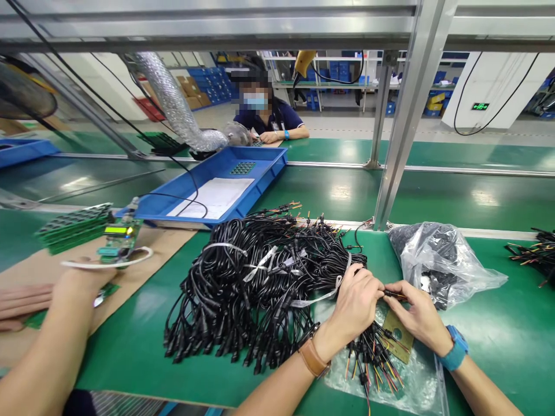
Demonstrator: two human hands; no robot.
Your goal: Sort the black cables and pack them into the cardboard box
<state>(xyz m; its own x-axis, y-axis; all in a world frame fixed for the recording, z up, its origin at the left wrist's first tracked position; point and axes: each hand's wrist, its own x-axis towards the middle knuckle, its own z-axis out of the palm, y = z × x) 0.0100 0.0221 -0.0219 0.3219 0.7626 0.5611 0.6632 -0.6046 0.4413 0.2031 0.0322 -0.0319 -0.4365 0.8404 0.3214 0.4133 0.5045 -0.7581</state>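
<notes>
A big heap of black cables (260, 289), bundled with white ties, lies on the green bench top (498, 329). My left hand (355, 306), with a brown strap on its wrist, rests at the heap's right edge. My right hand (418, 315), with a blue watch on its wrist, meets it fingertip to fingertip. Between them both hands pinch a thin black wire (393, 295). Under the hands, short wires with coloured ends (375, 361) and a small brown card (399, 338) lie on a clear plastic sheet (416, 387).
A co-worker's arm (65, 323) reaches in at the left toward a small circuit board with a lit display (118, 237), beside stacked green boards (73, 228). Behind are a blue tray (217, 188), a metal post (401, 133), a plastic bag of black parts (437, 260) and a seated person (266, 118).
</notes>
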